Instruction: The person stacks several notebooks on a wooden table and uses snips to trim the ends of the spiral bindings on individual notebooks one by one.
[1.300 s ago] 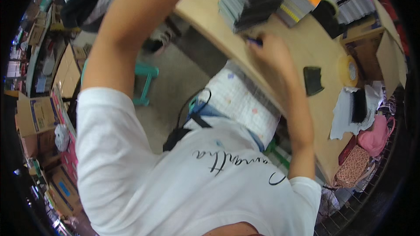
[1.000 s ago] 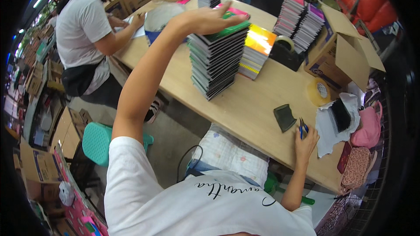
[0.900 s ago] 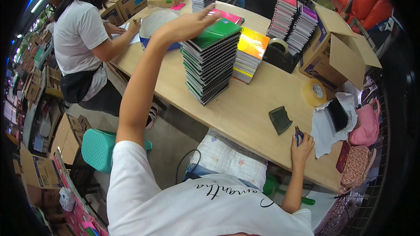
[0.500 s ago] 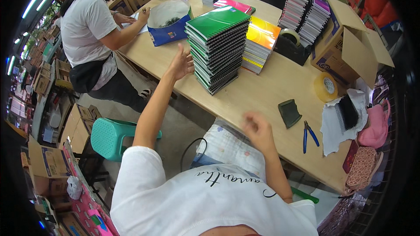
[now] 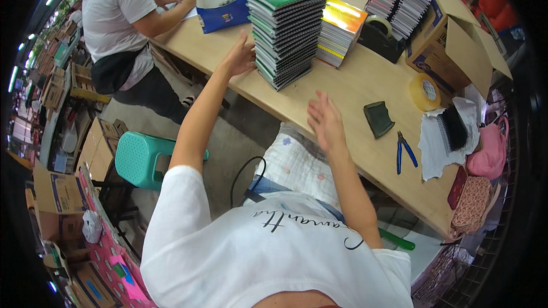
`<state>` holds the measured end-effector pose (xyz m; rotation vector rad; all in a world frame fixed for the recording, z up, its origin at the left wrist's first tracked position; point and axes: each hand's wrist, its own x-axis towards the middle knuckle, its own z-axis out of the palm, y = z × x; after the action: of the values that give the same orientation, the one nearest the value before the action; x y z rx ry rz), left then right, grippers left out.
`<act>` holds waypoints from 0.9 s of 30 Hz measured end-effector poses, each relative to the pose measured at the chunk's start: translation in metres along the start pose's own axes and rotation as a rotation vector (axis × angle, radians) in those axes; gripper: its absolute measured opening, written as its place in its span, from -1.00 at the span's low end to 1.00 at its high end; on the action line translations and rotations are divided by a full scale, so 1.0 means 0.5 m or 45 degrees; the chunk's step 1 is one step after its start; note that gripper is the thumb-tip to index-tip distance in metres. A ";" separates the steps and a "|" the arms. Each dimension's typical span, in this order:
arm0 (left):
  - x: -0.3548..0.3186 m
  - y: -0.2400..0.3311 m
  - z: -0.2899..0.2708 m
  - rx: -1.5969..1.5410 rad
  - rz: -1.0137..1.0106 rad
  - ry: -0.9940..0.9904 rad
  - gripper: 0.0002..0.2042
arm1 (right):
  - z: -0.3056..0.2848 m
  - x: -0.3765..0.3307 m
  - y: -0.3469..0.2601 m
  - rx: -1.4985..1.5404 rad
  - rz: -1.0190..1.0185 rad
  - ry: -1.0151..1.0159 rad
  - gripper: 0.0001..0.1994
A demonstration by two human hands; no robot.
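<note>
A tall stack of spiral notebooks with a green cover on top (image 5: 288,28) stands on the wooden table (image 5: 342,88). My left hand (image 5: 241,57) is open, its fingers spread close to the stack's left side. My right hand (image 5: 325,120) hovers open above the table's near edge, right of the stack, holding nothing. Blue-handled pliers (image 5: 405,151) lie on the table to the right of that hand, beside a small dark pad (image 5: 378,118).
A shorter stack with a yellow cover (image 5: 341,31), more notebook piles (image 5: 399,0), an open cardboard box (image 5: 451,45), a tape roll (image 5: 425,91) and a tape dispenser (image 5: 382,37) fill the table. Another person (image 5: 128,23) works at the far left end. A teal stool (image 5: 142,159) stands below.
My left hand came down from the top of the stack to its left side. My right hand let go of the blue pliers and moved left, opening above the table edge.
</note>
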<state>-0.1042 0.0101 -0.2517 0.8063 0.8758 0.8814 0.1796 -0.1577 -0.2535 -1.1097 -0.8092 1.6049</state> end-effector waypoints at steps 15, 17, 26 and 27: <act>-0.038 -0.038 0.119 0.253 -0.127 -0.147 -0.04 | 0.101 0.207 -0.095 0.257 -0.032 -0.319 -0.03; -0.036 -0.017 0.131 0.351 -0.189 -0.128 -0.02 | 0.105 0.202 -0.098 0.250 -0.065 -0.323 -0.04; -0.050 0.015 0.154 0.443 -0.197 -0.127 -0.04 | 0.114 0.188 -0.084 0.252 -0.133 -0.248 -0.07; -0.054 0.018 0.159 0.440 -0.200 -0.119 -0.04 | 0.112 0.188 -0.087 0.225 -0.131 -0.225 -0.07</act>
<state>-0.0461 -0.0281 -0.2033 1.0526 1.0087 0.5566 0.1333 -0.0546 -0.2204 -0.7976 -0.8080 1.6687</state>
